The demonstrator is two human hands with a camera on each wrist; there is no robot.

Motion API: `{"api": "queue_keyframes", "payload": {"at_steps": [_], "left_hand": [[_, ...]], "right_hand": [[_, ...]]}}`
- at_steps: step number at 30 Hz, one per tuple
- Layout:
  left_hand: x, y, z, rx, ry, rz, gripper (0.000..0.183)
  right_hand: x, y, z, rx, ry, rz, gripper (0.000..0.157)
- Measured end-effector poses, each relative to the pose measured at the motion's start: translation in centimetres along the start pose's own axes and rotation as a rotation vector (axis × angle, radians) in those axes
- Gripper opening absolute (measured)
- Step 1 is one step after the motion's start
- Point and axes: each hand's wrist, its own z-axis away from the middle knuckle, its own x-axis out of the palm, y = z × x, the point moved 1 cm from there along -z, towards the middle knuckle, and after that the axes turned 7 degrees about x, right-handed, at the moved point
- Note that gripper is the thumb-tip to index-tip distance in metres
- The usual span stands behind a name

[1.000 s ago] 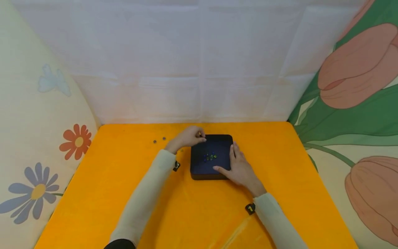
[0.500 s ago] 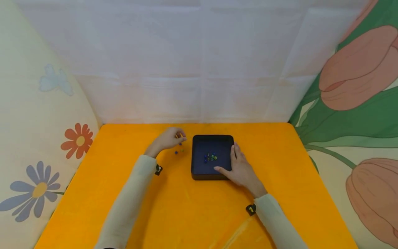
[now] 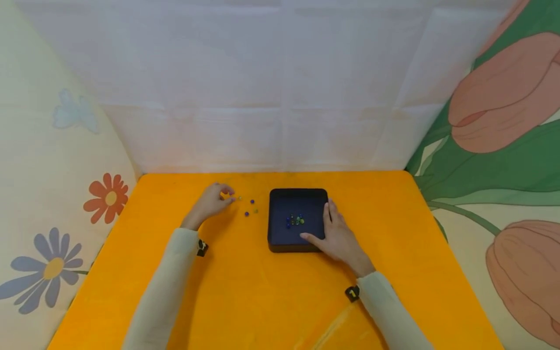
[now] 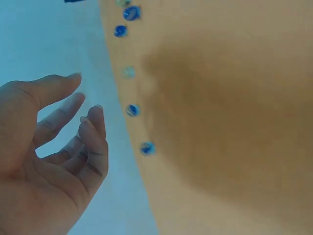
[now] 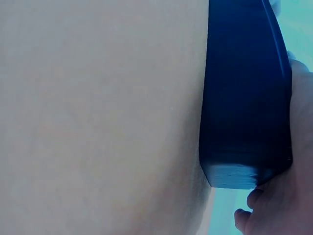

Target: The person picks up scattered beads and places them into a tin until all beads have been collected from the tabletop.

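My left hand (image 3: 213, 201) hovers over the cloth left of the tray, fingers loosely bent with a gap between thumb and fingertips. In the left wrist view, nothing lies in that hand (image 4: 54, 156). Past its fingertips runs a row of glass marbles: a clear one (image 4: 128, 72) and blue ones (image 4: 132, 109). The head view has a blue marble (image 3: 252, 201) and a yellowish marble (image 3: 255, 211) nearby. My right hand (image 3: 343, 240) holds the black square tray (image 3: 297, 247) at its right side, thumb over the front rim. Several small marbles (image 3: 302, 221) cluster inside the tray.
An orange cloth (image 3: 271, 301) covers the table. Behind it hangs a white sheet (image 3: 280, 97). Flower-printed curtains (image 3: 503, 146) flank the table on both sides.
My left hand has moved left from the tray's far left rim to the marbles on the cloth, uncovering blue ones beside the tray. My right hand and the tray stay in place.
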Motion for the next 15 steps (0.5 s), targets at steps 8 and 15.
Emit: {"api": "queue_keyframes", "payload": {"at_steps": [8,15], "left_hand": [[-0.3,-2.4,1.3,-0.073,0.059,0.044,0.037],[-0.2,-3.7,2.0,-0.109,0.063,0.032,0.038]], "right_hand": [[-0.3,-0.2,0.0,0.007,-0.004,-0.009,0.126],[-0.1,-0.2,0.0,0.005,-0.008,0.002,0.127]]}}
